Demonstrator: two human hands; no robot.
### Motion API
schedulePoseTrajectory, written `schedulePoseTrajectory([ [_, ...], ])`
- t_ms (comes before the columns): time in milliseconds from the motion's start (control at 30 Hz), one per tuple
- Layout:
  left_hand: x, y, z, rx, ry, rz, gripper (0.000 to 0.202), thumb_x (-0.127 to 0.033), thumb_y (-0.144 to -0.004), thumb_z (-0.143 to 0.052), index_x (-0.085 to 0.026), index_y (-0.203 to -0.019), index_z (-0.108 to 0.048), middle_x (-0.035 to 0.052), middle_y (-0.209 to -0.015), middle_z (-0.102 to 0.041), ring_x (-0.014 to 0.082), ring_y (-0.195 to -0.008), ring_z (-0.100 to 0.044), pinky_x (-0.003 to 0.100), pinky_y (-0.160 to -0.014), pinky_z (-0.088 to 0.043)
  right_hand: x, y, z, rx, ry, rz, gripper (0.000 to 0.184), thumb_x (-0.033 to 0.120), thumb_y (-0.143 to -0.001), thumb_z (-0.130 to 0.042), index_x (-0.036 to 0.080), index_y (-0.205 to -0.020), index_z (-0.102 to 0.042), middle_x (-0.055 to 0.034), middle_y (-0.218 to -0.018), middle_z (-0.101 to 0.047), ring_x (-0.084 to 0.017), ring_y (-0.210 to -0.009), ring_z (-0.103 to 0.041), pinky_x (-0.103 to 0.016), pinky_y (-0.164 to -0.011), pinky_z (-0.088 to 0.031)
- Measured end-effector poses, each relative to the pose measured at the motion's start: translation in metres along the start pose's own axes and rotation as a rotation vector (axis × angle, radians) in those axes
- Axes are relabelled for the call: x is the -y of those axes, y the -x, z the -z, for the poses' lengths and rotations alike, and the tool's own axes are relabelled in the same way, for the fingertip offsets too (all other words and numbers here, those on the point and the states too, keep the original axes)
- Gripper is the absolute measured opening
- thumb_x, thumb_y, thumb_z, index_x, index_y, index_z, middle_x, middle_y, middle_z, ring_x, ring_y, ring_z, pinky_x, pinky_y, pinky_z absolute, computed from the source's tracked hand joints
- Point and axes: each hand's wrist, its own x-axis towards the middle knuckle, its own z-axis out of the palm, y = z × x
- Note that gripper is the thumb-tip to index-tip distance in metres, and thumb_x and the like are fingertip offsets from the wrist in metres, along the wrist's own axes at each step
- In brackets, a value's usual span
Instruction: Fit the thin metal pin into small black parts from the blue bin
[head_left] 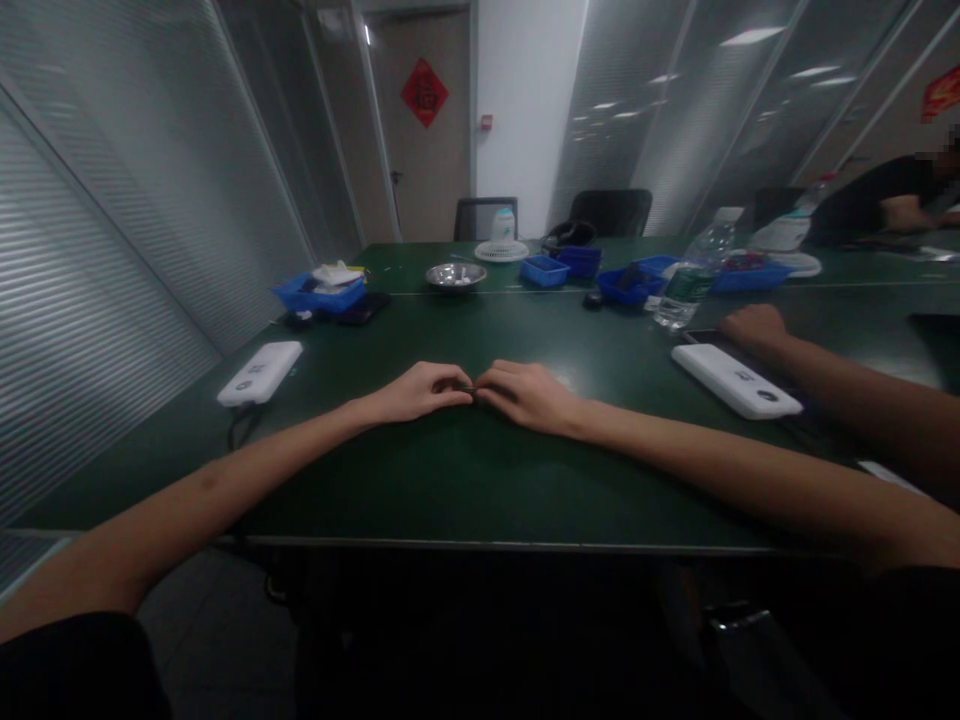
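My left hand (422, 392) and my right hand (527, 393) meet over the middle of the green table (465, 480), their fingertips almost touching. Thumb and fingers of the left hand are closed in a pinch at a small, thin, dark piece (471, 389), too small to name. The right hand's fingers are bent and pressed together at the other end of this spot, hiding most of what is there. Both forearms reach in from the sides, low over the tabletop.
White power banks (261, 373) lie left and right. A metal bowl (456, 276), blue trays (319, 292), a white plastic basket (501, 251) and a water bottle (694, 270) stand farther back. Another person's forearm (847, 380) rests at right; someone sits at far right.
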Motion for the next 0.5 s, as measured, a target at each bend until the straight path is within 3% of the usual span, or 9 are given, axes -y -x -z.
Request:
schedulePoseTrajectory([
  [200,0.0001,0.0,-0.0028,-0.079,-0.014,-0.075,0.038,-0.037,-0.095,-0.07,-0.019,-0.127,-0.066,0.0078,-0.111,-0.066,0.0188,-0.091,-0.06,0.031,-0.079,-0.049,0.003,0.0002,0.0025,0.005,-0.003,0.015,0.029,0.034,-0.107,-0.049,0.016,-0.117,-0.069,-0.0088,-0.105,-0.068,-0.017,-0.085,-0.063,-0.028,-0.073,-0.046],
  [333,-0.0022,0.0007,-0.0019,-0.078,-0.034,-0.107,0.041,-0.031,-0.093,-0.069,-0.021,-0.132,-0.063,0.0111,-0.127,-0.063,0.0242,-0.111,-0.061,0.037,-0.095,-0.05,0.0024,0.0001,0.0013,-0.062,0.014,-0.063,0.027,0.033,-0.106,-0.05,0.017,-0.116,-0.07,-0.009,-0.104,-0.069,-0.018,-0.087,-0.063,-0.029,-0.073,-0.045],
  [500,-0.0036,0.0011,-0.0011,-0.09,-0.069,-0.048,0.039,-0.029,-0.093,-0.066,-0.019,-0.131,-0.063,0.0109,-0.123,-0.064,0.0247,-0.107,-0.061,0.038,-0.094,-0.05,-0.0005,-0.0007,0.0006,-0.151,-0.011,-0.198,0.025,0.032,-0.105,-0.052,0.018,-0.11,-0.071,-0.0082,-0.105,-0.071,-0.018,-0.087,-0.064,-0.029,-0.076,-0.045],
])
